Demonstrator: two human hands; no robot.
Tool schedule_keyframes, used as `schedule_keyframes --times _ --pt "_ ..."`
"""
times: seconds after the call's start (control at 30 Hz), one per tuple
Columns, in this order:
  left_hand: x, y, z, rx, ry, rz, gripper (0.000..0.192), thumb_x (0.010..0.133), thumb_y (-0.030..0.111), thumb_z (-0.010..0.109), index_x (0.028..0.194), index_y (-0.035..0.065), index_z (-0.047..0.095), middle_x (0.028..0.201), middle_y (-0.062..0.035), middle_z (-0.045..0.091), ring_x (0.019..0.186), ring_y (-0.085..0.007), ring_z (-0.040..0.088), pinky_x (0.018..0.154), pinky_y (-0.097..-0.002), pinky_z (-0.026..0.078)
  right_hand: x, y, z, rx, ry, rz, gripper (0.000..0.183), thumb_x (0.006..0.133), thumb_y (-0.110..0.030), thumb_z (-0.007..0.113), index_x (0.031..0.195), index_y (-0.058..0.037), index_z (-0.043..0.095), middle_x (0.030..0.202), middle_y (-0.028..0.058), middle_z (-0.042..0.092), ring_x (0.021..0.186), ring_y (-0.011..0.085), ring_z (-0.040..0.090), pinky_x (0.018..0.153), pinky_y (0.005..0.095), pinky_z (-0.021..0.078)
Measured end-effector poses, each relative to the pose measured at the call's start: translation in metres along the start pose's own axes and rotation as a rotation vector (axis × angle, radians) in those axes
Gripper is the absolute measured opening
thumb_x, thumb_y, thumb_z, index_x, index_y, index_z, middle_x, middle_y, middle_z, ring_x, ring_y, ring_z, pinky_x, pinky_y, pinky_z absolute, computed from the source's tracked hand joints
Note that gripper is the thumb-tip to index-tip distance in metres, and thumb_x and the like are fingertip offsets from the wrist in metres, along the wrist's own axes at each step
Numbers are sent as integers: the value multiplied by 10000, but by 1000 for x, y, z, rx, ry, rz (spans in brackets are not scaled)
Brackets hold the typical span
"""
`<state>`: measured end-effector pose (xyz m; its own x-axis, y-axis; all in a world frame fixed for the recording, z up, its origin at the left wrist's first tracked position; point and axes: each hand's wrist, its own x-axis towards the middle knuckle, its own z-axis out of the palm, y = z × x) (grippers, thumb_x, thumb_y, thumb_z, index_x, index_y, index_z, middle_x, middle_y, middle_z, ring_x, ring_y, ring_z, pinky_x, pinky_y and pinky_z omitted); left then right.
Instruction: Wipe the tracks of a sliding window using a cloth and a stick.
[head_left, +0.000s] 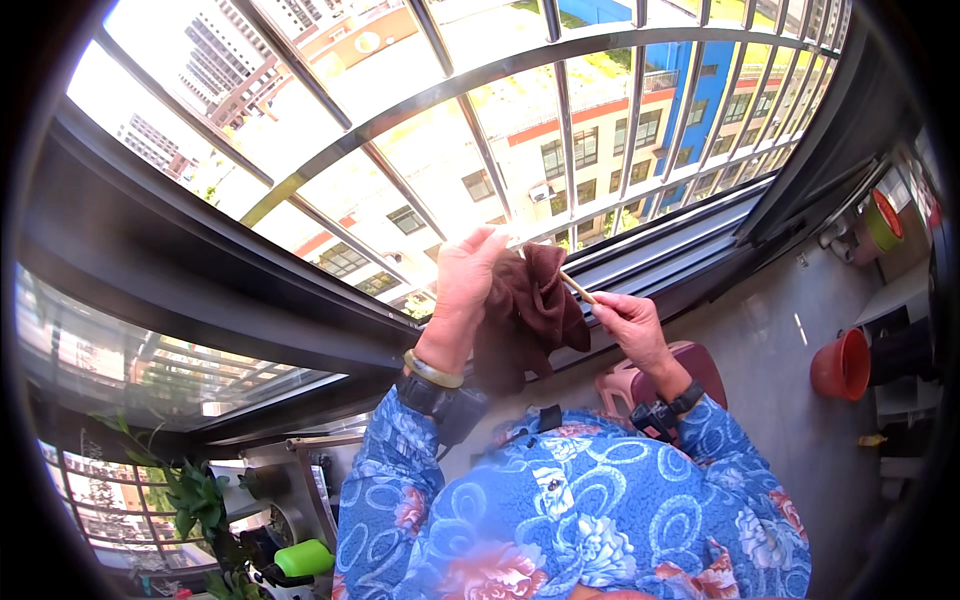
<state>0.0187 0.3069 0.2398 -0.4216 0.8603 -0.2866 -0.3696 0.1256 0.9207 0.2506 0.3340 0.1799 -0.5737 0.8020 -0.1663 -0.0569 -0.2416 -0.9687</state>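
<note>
My left hand (463, 274) is raised before the barred window, its fingers pinched at the upper left edge of a dark brown cloth (529, 307). Glare blurs the fingertips. The cloth hangs bunched and folded between my hands, its lower part blurred. My right hand (632, 322) grips a thin light-coloured stick (577, 287) between thumb and fingers. The stick's far end runs into the cloth folds and is hidden there. A bangle (433, 370) circles my left wrist, and dark straps with devices sit on both wrists.
Metal window bars (480, 150) rise just beyond my hands, over a dark window track (637, 255). A pink and maroon stool (694, 367) stands below my right hand. Farther right is a red bucket (838, 367). Plants (196, 495) and a green bottle (304, 559) are at lower left.
</note>
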Motion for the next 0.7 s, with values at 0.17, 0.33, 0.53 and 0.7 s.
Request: schedule_keyframes --times 0.17,0.33,0.53,0.7 --pt "21 2 -2 -17 113 3 208 898 204 546 725 91 517 585 35 471 483 -49 437 443 -190 364 1 -1 3 75 10 19 209 855 -80 591 1044 -4 640 753 -74 567 616 -17 428 536 135 341" --pt "55 -12 -23 -239 363 -112 102 876 194 556 955 136 584 619 18 503 463 -75 458 408 -200 386 2 0 11 115 31 20 221 860 -98 589 1055 -4 633 721 -80 551 575 -21 409 499 132 313" --pt "53 -10 -35 -360 202 -257 235 848 191 613 1048 68 605 679 -14 555 542 -119 553 517 -236 481 3 1 9 122 28 36 229 861 -105 590 1062 -3 628 702 -84 537 565 -20 407 487 134 306" --pt "17 19 -4 -79 -170 -79 186 860 158 599 941 -7 626 621 -17 570 541 -74 523 510 -184 443 3 3 4 63 24 25 211 878 -96 565 1067 -27 627 652 -73 510 516 -14 397 442 131 294"
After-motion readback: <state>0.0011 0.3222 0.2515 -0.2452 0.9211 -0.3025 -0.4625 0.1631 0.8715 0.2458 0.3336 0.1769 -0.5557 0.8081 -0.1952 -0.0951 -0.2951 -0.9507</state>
